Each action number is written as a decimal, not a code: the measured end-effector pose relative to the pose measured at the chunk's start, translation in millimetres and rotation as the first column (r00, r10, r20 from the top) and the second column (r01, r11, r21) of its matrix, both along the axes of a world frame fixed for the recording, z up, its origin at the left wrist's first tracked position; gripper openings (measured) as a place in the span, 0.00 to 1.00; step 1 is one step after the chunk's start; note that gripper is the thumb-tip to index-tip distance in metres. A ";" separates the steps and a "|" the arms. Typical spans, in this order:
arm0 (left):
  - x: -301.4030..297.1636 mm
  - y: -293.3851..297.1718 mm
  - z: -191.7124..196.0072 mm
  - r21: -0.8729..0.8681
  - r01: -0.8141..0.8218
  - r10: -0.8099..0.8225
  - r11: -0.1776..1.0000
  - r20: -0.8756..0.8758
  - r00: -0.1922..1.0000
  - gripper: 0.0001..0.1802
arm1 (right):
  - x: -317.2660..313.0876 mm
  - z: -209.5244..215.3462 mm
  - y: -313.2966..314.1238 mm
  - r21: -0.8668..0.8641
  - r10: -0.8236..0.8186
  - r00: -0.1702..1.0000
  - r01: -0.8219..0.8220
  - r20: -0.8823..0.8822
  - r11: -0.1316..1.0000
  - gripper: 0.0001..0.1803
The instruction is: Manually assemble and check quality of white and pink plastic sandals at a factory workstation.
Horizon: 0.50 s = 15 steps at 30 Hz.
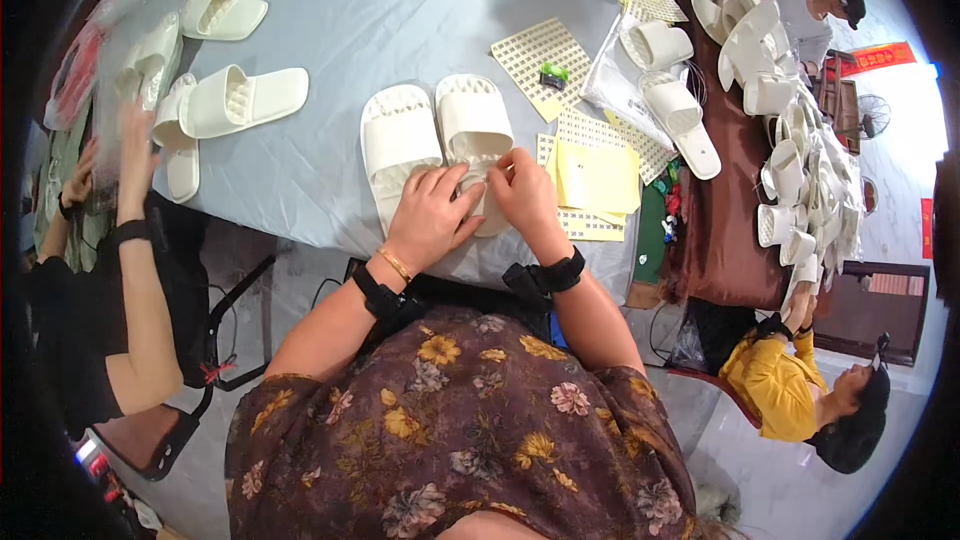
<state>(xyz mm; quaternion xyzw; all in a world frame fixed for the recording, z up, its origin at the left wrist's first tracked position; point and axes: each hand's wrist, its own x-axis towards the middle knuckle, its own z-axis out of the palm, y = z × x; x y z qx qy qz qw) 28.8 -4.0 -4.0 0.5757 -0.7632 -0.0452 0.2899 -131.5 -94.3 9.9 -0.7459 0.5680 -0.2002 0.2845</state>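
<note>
A pair of cream slide sandals lies side by side on the table before me, toes away from me: a left slide (402,145) and a right slide (474,120). My left hand (432,215) rests over the heel parts of both, fingers bent and spread apart. Above the heel of the right slide, my right hand (524,198) has its thumb and fingertips pinched together. Whatever may be between those fingertips is too small to tell. Just right of that hand lie yellow sticker sheets (597,178) with rows of small printed labels.
More slides (243,102) lie at the left, near a co-worker's blurred arm (140,165). A small green item (553,76) sits on another sticker sheet. To the right, a brown table (735,230) carries heaped slides; a person in yellow (775,385) handles some there.
</note>
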 end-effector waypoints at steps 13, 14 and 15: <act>23.6 26.9 24.1 0.081 -0.203 0.212 0.976 -0.124 0.969 0.22 | -42.7 -0.7 40.5 0.022 -0.037 0.956 0.032 0.292 0.999 0.08; 19.2 24.0 26.8 0.066 -0.213 0.220 0.975 -0.111 0.969 0.22 | -45.9 -5.7 44.4 0.010 -0.025 0.951 0.023 0.307 1.000 0.08; 13.3 19.7 30.8 0.093 -0.210 0.219 0.973 -0.098 0.971 0.24 | -47.4 -12.5 46.8 0.002 0.003 0.960 -0.004 0.279 1.000 0.08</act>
